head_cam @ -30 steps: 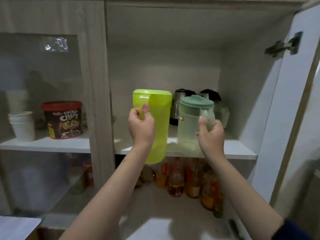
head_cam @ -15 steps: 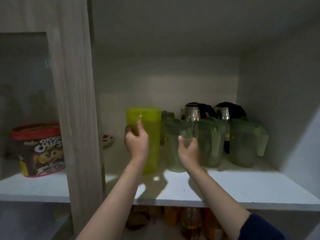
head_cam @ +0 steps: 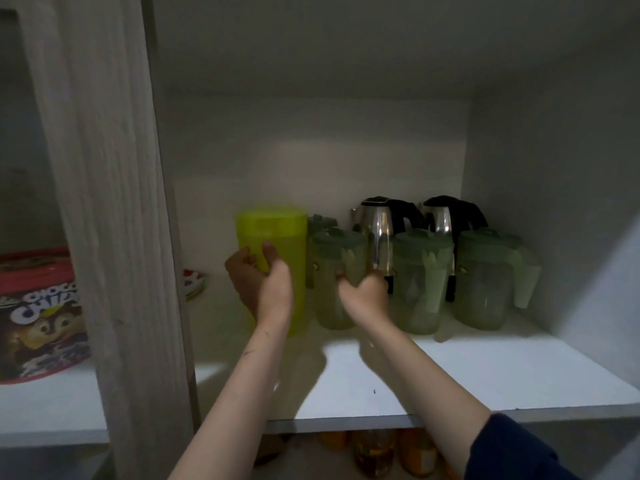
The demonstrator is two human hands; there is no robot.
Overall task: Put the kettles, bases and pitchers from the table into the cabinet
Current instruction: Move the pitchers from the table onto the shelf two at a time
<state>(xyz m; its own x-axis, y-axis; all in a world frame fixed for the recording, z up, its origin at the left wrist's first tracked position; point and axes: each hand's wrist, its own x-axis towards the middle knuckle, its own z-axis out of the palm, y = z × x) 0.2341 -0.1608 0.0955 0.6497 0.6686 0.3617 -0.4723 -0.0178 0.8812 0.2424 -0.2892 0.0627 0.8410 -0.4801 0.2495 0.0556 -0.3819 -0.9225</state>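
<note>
Your left hand [head_cam: 261, 285] grasps the translucent lime-yellow plastic pitcher [head_cam: 273, 258] on the white cabinet shelf [head_cam: 450, 372]; right hand [head_cam: 365, 296] grasps the pale-green lidded pitcher [head_cam: 337, 278] beside it. Risk: pitchers packed close w/ steel kettles [head_cam: 377, 230] behind; a hard shove could topple neighbours.

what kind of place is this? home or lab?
Likely a home kitchen cabinet: steel kettles behind plastic pitchers on a white shelf, a cereal tub next door, bottles below.

It was probably a home kitchen: a wooden cabinet [head_cam: 114, 202] held kettles [head_cam: 379, 233], a cereal tub [head_cam: 38, 313] and bottles [head_cam: 377, 452] below.
</note>
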